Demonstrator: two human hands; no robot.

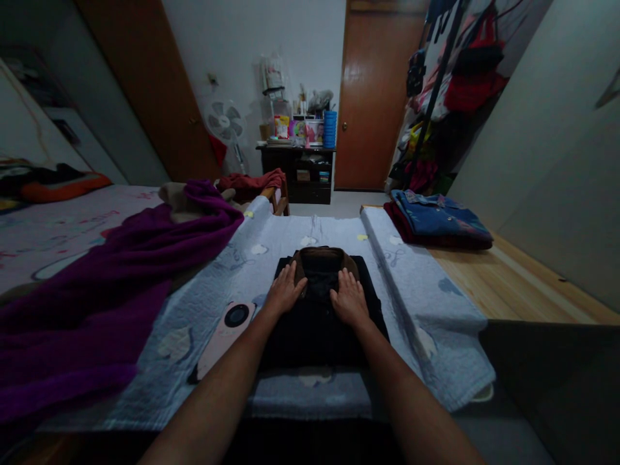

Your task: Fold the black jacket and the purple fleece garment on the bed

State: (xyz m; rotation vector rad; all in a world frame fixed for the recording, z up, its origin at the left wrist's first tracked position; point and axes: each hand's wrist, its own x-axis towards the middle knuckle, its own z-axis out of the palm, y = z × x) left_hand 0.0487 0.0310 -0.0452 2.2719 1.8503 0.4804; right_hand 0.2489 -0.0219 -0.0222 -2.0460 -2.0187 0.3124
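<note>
Resting palm-down and flat, fingers extended, the left hand [287, 289] and right hand [349, 297] grip nothing and touch either side of the brown collar [349, 261], probably so that both halves lie even and the folds stay put. The black collared shirt [314, 339] lies on the pale blue patterned blanket [334, 227], right of the pink phone [219, 345], likely because that spread gives it a soft, level bed. It looks dark, compact and roughly rectangular, neck pointing away from the person.
</note>
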